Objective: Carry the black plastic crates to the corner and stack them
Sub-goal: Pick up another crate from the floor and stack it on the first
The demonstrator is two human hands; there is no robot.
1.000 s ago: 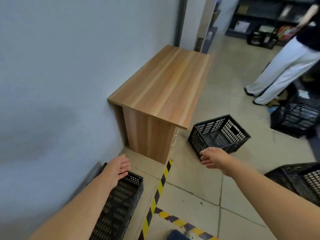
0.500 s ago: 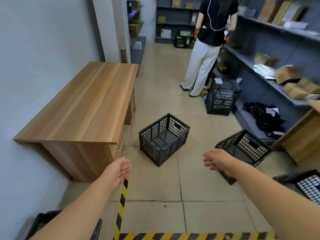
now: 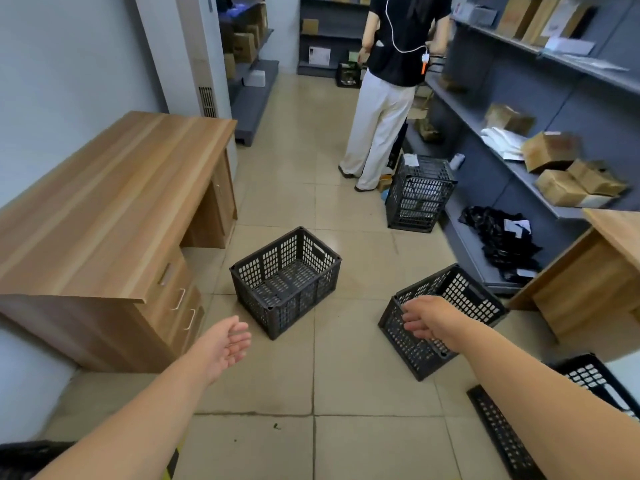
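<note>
We reach out toward two black crates on the floor.

Our left hand (image 3: 227,344) and right hand (image 3: 427,318) each have a relaxed, empty grip; middle crate (image 3: 285,280) at twelve o'clock, tilted crate (image 3: 440,320) at two.

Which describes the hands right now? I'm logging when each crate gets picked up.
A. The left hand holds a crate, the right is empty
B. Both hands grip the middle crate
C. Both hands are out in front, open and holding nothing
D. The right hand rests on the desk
C: the left hand is out over bare floor and the right hand is out in front of the tilted crate, both with relaxed fingers gripping nothing.
</note>
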